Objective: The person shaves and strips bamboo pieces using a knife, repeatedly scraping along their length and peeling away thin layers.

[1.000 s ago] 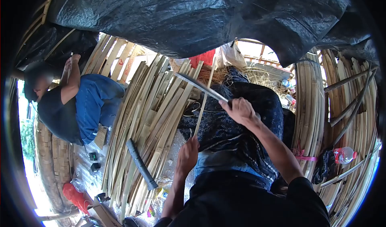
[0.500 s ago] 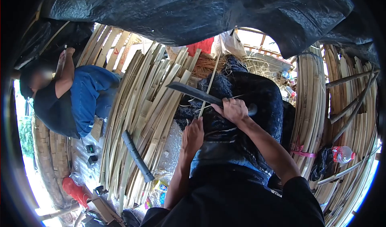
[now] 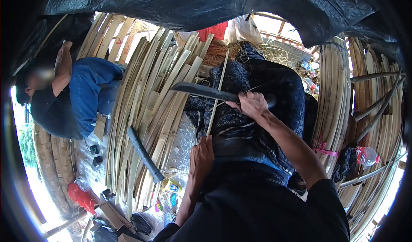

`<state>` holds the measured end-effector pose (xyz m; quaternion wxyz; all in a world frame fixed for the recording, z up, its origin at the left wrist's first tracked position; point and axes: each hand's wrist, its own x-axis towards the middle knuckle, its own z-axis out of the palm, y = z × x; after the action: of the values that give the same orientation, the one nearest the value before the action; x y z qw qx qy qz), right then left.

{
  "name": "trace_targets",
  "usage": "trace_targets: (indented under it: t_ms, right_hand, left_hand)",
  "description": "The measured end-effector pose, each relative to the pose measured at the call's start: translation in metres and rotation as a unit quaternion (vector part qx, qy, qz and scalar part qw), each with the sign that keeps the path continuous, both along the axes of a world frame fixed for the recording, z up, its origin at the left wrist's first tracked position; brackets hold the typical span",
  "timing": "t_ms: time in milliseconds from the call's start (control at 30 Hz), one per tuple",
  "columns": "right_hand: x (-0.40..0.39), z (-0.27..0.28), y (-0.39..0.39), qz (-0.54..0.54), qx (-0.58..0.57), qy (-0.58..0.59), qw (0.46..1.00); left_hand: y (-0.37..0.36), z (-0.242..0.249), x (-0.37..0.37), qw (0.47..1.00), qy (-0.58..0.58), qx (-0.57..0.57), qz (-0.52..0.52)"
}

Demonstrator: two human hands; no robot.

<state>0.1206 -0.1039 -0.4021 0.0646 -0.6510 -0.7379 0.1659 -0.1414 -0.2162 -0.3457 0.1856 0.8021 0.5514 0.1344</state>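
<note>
My right hand (image 3: 253, 105) is closed around the handle of a long dark machete (image 3: 201, 90), whose blade points left and crosses a thin bamboo strip (image 3: 219, 87). My left hand (image 3: 201, 155) grips the near end of that strip, which runs up and away over the patterned dark cloth (image 3: 234, 77) on my lap. A thin sliver sticks out near the blade, by my right hand.
Split bamboo slats (image 3: 146, 109) lie at left, with a dark sheath-like tube (image 3: 145, 154) on them. A seated person (image 3: 51, 96) is at far left. Bamboo bundles (image 3: 332, 96) and a plastic bottle (image 3: 367, 155) are at right. A black tarp (image 3: 206, 6) hangs above.
My left hand has moved slightly down along with the strip, and more of the strip shows between it and the blade. The machete lies a little flatter, and the whole view has shifted slightly.
</note>
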Motion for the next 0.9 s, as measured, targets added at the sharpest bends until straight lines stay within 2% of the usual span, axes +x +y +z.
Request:
trace_targets:
  t_ms: [133,233,333,433,567,633,767,833,900]
  right_hand:
    - [-0.001,-0.001,0.004,-0.006,-0.015,-0.008,1.000]
    - [-0.001,0.001,0.007,-0.009,-0.018,-0.010,1.000]
    - [-0.001,0.005,0.009,-0.014,-0.025,-0.017,0.999]
    - [-0.002,0.005,0.009,-0.015,-0.028,-0.025,0.999]
    - [-0.002,0.003,0.010,-0.015,-0.015,-0.038,0.999]
    - [0.001,0.002,0.017,-0.055,-0.005,-0.026,0.998]
    - [0.006,0.009,0.029,-0.049,-0.025,0.020,0.998]
    - [0.016,0.015,0.045,-0.068,-0.117,0.074,0.988]
    - [0.030,0.019,0.059,-0.122,-0.218,0.162,0.955]
  left_hand:
    - [-0.030,0.008,-0.021,0.998,0.046,-0.021,-0.023]
    - [-0.049,0.037,-0.025,0.996,0.014,-0.082,0.033]
    - [-0.067,0.062,-0.033,0.942,-0.002,-0.280,0.184]
    - [-0.093,0.071,-0.057,0.927,0.028,-0.314,0.205]
    - [-0.127,0.069,-0.090,0.926,0.055,-0.305,0.215]
    - [-0.139,0.085,-0.095,0.917,0.090,-0.300,0.246]
    - [-0.138,0.087,-0.111,0.917,0.057,-0.314,0.241]
    - [-0.117,0.083,-0.103,0.914,0.055,-0.317,0.247]
    - [-0.099,0.076,-0.095,0.944,-0.014,-0.254,0.209]
